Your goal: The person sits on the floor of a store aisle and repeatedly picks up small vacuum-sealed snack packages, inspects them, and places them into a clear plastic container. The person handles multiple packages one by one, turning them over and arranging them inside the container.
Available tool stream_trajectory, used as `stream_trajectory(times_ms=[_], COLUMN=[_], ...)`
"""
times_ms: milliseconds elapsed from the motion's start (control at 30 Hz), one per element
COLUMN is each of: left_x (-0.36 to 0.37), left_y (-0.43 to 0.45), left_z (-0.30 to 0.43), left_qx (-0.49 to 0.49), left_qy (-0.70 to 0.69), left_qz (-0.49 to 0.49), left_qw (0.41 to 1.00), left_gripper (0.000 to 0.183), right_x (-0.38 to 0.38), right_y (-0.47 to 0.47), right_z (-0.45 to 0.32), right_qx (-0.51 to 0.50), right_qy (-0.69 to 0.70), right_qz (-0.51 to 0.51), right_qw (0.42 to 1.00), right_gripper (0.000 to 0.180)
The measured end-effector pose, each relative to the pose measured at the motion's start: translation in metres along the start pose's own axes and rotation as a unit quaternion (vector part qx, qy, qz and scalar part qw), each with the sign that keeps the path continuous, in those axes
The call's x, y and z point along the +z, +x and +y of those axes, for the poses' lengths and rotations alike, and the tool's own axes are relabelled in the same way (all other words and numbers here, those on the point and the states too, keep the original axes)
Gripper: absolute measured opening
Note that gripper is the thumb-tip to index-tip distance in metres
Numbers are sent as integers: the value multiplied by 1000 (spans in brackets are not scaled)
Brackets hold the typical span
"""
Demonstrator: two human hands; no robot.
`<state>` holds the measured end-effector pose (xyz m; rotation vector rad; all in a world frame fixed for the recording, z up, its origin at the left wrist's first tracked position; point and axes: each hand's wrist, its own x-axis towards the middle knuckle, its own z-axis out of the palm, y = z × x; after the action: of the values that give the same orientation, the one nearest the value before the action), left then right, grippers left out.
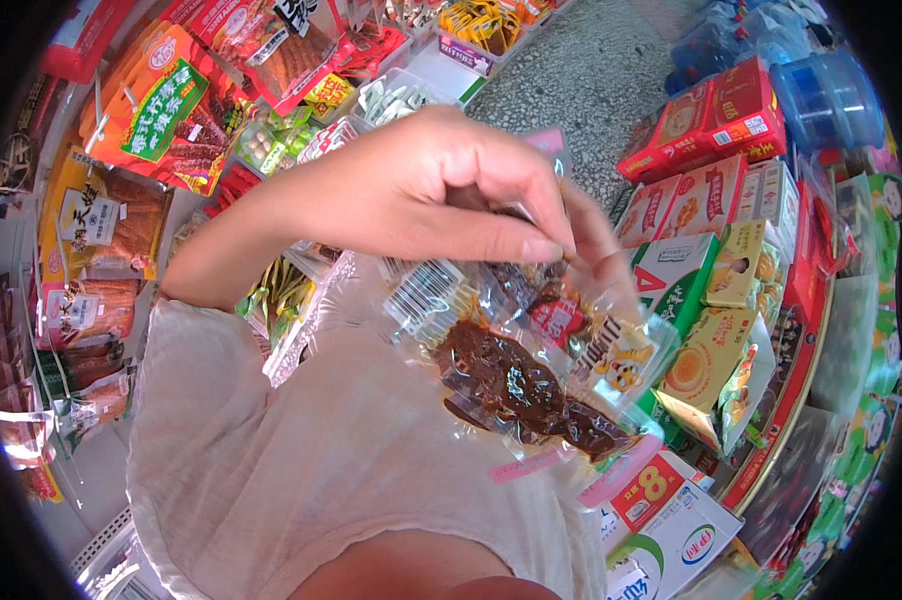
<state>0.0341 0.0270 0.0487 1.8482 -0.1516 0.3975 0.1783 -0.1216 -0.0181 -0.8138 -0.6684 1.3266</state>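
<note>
Before my chest are several clear plastic vacuum packs of dark brown braised meat point(511, 379). One bears a barcode point(425, 292), and another has a cartoon animal and a red label point(557, 319). My left hand point(466, 184) reaches in from the left, thumb and forefinger pinched together at the upper edge of the packs. Beyond it my right hand point(605, 240) is blurred and mostly hidden behind the packs, which it seems to hold from behind. Pink sealed edges point(620, 476) show at the bottom of the packs.
Hanging snack bags point(162, 105) fill a rack on the left. Plastic bins of small packets point(395, 97) stand beyond my left hand. To the right are stacked cartons point(702, 195), a yellow display box point(710, 375) and a blue water bottle point(826, 101). Speckled floor point(571, 75) lies between.
</note>
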Motion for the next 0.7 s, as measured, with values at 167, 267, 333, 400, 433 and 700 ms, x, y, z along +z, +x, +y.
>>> stream_trajectory(times_ms=[167, 267, 333, 400, 433, 700], left_x=[11, 15, 17, 14, 12, -9], left_y=[-5, -18, -36, -46, -51, -94], left_z=[-24, -34, -43, -50, -53, -65], left_qx=[-143, -207, -238, -241, -240, -226], left_qy=[-105, -168, -158, -168, -177, -268], left_qz=[-49, -21, 36, 66, 86, 287], left_qw=[983, 964, 958, 953, 951, 892], left_gripper=[10, 12, 11, 10, 9, 13], right_x=[-13, -13, -21, -19, -21, -40], right_y=[-12, -20, -16, -21, -23, -32], right_z=[13, 18, 22, 12, 6, 0], right_qx=[121, 98, 69, -26, -56, -269], right_qy=[142, 77, -54, -86, -86, -307], right_qz=[-43, 29, 85, 146, 162, 135], right_qw=[982, 992, 993, 985, 981, 903], right_gripper=[58, 51, 42, 33, 30, 20])
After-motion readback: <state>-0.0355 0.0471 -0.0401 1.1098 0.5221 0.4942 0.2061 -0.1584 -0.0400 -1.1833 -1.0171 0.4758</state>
